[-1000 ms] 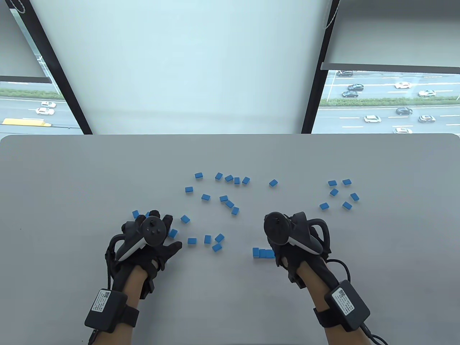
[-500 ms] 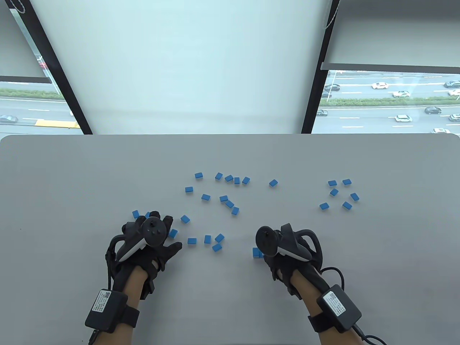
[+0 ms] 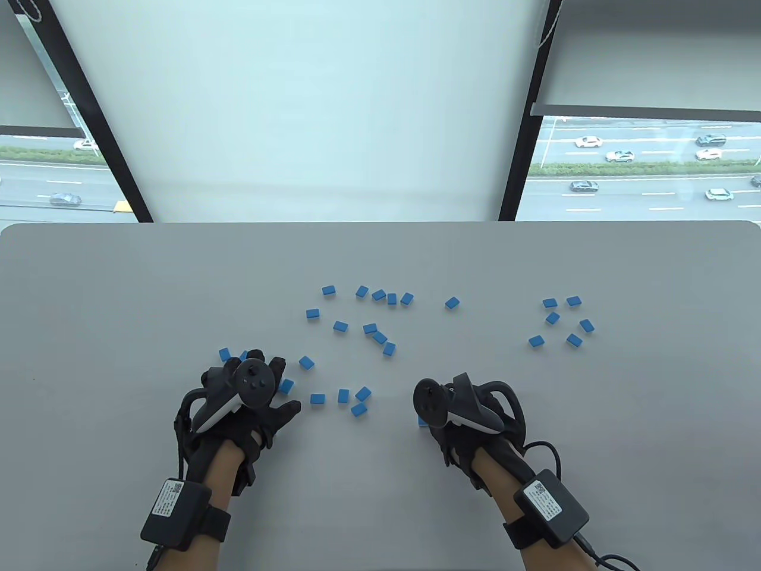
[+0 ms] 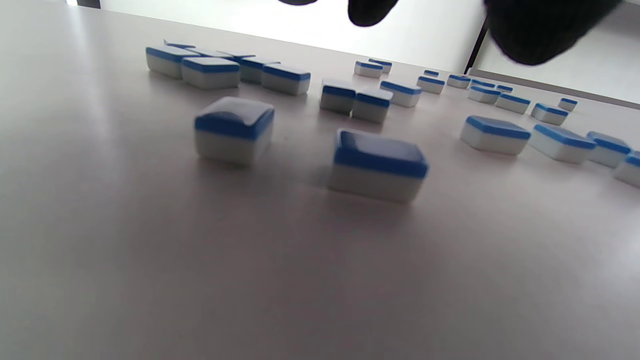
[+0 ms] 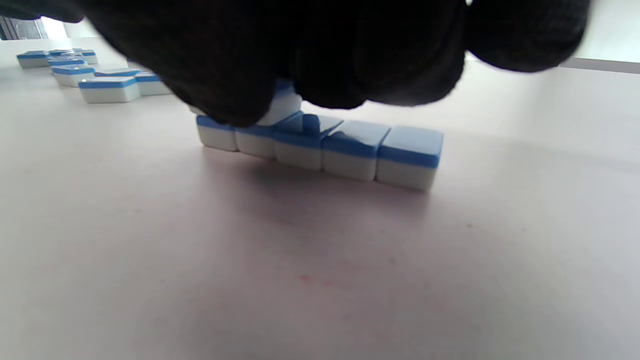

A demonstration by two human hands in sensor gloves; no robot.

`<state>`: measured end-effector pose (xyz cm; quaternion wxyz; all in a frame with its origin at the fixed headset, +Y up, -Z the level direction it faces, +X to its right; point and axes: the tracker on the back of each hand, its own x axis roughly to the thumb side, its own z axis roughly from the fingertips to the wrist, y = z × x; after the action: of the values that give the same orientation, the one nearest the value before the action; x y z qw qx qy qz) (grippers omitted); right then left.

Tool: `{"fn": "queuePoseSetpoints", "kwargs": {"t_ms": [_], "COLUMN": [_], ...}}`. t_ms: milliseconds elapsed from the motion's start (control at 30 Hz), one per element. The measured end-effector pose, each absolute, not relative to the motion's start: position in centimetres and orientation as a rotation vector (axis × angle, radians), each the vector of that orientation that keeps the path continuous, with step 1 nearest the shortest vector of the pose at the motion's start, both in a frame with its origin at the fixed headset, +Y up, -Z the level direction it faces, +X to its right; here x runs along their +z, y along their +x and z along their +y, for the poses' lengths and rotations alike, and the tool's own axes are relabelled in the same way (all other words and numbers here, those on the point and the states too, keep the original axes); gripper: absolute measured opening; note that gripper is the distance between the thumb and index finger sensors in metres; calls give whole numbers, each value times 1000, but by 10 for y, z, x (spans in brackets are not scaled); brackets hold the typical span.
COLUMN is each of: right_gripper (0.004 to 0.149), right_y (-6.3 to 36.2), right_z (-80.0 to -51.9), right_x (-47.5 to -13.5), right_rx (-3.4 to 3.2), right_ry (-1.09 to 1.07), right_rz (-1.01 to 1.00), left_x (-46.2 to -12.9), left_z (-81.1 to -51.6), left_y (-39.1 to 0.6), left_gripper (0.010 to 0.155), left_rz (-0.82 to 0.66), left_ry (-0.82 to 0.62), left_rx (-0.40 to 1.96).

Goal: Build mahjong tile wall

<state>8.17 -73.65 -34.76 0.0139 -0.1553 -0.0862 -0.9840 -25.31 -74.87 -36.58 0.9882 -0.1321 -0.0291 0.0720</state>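
Blue-backed, white-faced mahjong tiles lie scattered over the grey table [image 3: 119,285]. A straight row of several tiles [image 5: 320,145] stands side by side; in the table view only its left end [image 3: 421,421] shows under my right hand [image 3: 452,416]. That hand's curled fingers [image 5: 240,75] pinch one tile [image 5: 284,102] right over the left part of the row. My left hand [image 3: 270,386] rests flat with spread fingers among loose tiles; its fingertips [image 4: 372,10] hang above two near tiles [image 4: 234,129] [image 4: 378,165] and hold nothing.
Loose tiles form a middle cluster [image 3: 368,327], a small group by the left thumb [image 3: 351,401] and another group at the right [image 3: 562,321]. A single tile [image 3: 452,303] lies between them. The table's far edge meets a window.
My right hand has moved left and slightly nearer, and now covers almost the whole row. The left hand has not moved.
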Motion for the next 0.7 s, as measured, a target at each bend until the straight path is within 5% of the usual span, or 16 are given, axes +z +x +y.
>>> {"fn": "queuePoseSetpoints", "kwargs": {"t_ms": [400,700], "right_gripper": [63,59], "right_y": [41,-20], "right_z": [-686,-712], "right_x": [-353,-394], "right_rx": [-3064,-3030], "right_ry": [-552,-383], "right_rz": [-109,-320], "left_x": [-367,-367], "left_z": [-752,-749], "left_y": [-252,-252], "left_gripper": [85,85], "left_rz": [-60,-68], "left_ry": [-278,-264], "left_rx": [142,147]}}
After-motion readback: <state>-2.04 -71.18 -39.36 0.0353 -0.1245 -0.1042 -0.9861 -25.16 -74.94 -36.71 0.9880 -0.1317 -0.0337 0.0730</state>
